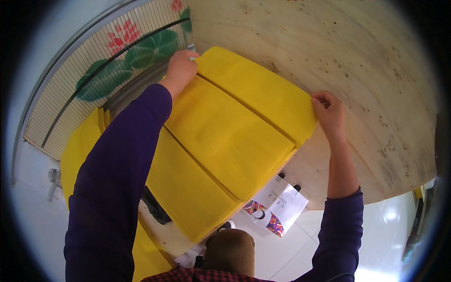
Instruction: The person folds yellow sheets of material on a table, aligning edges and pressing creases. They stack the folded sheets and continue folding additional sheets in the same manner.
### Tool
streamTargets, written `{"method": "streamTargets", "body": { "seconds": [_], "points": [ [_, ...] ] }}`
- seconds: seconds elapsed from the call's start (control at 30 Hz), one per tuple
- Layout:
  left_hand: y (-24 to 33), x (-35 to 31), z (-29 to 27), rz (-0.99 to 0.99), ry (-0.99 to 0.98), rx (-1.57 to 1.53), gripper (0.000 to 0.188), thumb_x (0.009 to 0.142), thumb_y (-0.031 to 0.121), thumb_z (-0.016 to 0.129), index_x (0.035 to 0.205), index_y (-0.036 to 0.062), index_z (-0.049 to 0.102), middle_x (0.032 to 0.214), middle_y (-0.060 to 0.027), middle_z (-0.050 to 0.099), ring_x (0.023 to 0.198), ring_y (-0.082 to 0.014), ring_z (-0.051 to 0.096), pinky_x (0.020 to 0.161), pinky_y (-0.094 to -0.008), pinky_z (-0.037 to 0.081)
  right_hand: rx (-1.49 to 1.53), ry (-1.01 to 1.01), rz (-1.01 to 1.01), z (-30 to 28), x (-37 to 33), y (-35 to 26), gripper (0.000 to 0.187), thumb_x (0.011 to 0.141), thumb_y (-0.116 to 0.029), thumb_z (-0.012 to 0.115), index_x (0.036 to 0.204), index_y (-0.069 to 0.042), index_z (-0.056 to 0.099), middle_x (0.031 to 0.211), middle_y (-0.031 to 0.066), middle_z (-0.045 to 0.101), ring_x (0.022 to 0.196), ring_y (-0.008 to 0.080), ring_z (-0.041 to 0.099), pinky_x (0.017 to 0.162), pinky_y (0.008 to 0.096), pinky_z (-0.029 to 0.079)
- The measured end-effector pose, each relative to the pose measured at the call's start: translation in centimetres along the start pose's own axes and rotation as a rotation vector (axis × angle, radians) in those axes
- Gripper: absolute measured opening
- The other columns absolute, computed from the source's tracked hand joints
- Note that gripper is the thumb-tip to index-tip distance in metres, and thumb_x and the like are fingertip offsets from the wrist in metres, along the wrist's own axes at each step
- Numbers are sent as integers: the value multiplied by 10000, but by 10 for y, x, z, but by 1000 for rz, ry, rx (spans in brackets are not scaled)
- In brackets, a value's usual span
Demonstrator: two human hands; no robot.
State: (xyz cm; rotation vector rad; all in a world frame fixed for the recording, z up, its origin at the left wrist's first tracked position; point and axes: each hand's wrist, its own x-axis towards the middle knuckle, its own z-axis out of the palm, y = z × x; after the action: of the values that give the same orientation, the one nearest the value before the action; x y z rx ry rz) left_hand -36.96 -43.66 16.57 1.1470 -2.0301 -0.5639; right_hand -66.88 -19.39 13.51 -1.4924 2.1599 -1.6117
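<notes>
Overlapping stacks of yellow sheets, fabric-like in look, lie in stepped rows on a pale wooden board. At the far end is the topmost yellow sheet [256,80], lying flat over the row in front of it. My left hand [182,70] is closed at its far left corner, with a small pale bit showing by the fingertips. My right hand [329,110] pinches its right corner between thumb and bent fingers. Nearer to me are a middle yellow stack [230,134] and a front yellow stack [195,183]. My left forearm covers part of the rows' left ends.
The wooden board [376,108] stretches away to the right, speckled with dark marks. At the left stands a slatted screen [61,113] painted with lotus leaves and flowers. More yellow sheets [75,145] lie beyond my left arm. A white printed bag [289,199] rests on the tiled floor.
</notes>
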Motion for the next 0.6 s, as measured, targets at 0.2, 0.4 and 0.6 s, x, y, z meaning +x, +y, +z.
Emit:
{"method": "streamTargets", "body": {
  "seconds": [0.2, 0.4, 0.6],
  "points": [
    [5, -2, 13, 352, -270, 609, 416, 931, 292, 444, 1258, 48, 527, 1397, -139, 436, 1295, -301, 402, 1031, -513, 341, -23, 16, -2, 1, -3, -2, 96, 817, -71, 630, 888, -15, 662, 752, 37, 642, 657, 107, 528, 624, 257, 450],
    [23, -1, 29, 162, -461, 575, 625, 978, 510, 254, 1443, 97, 307, 1527, -81, 264, 1419, -247, 214, 1103, -616, 121, -29, 14, -20, 1, -2, 4, 86, 820, -69, 632, 884, -19, 660, 734, 32, 623, 666, 104, 509, 629, 255, 445],
    [20, 3, 37, 146, -514, 608, 642, 976, 531, 233, 1449, 101, 294, 1518, -75, 286, 1413, -251, 230, 1104, -615, 118, -25, 30, -61, 3, -1, 14, 77, 839, -64, 631, 894, -19, 660, 741, -9, 611, 647, 65, 481, 610, 224, 427]
  ]
}}
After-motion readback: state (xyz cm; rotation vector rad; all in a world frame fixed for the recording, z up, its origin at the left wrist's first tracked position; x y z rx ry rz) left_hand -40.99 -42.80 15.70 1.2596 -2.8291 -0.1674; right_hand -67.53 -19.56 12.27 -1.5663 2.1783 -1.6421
